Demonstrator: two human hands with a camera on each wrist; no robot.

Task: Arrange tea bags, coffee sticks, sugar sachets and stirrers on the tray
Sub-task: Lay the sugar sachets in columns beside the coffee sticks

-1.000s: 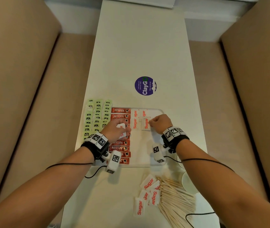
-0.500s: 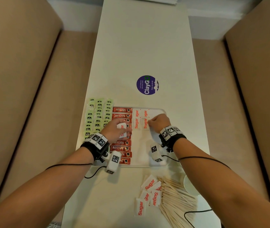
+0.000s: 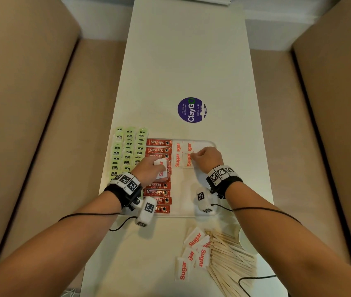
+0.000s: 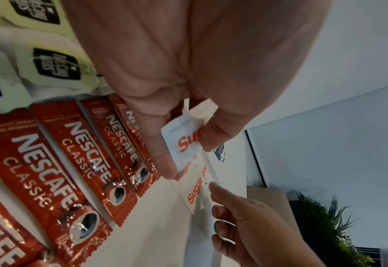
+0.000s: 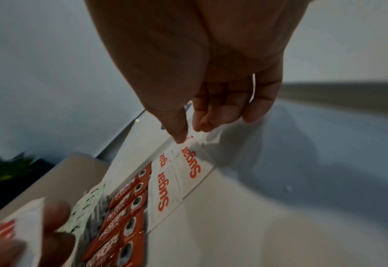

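Note:
A clear tray (image 3: pixel 185 189) holds a column of red coffee sticks (image 3: pixel 158 150) and a few white sugar sachets (image 3: pixel 177 155) at its far middle. Green tea bags (image 3: pixel 127 151) lie in rows to the left of the coffee sticks. My left hand (image 3: pixel 146 169) hovers over the coffee sticks and pinches a sugar sachet (image 4: pixel 177 137) between thumb and fingers. My right hand (image 3: pixel 207 157) has curled fingers; its thumb and fingertips pinch the far right corner of a sugar sachet (image 5: pixel 194 162) lying flat on the tray. Wooden stirrers (image 3: pixel 230 260) lie on the table, near right.
Loose sugar sachets (image 3: pixel 193 251) lie on the table beside the stirrers. A white round lid or cup (image 3: pixel 245 241) sits at the right table edge. A purple sticker (image 3: pixel 191 109) marks the table beyond the tray. Tan seats flank the narrow table. Cables trail from both wrists.
My right hand has edged slightly left against the flat sachet. My left hand has stayed in place with its sachet.

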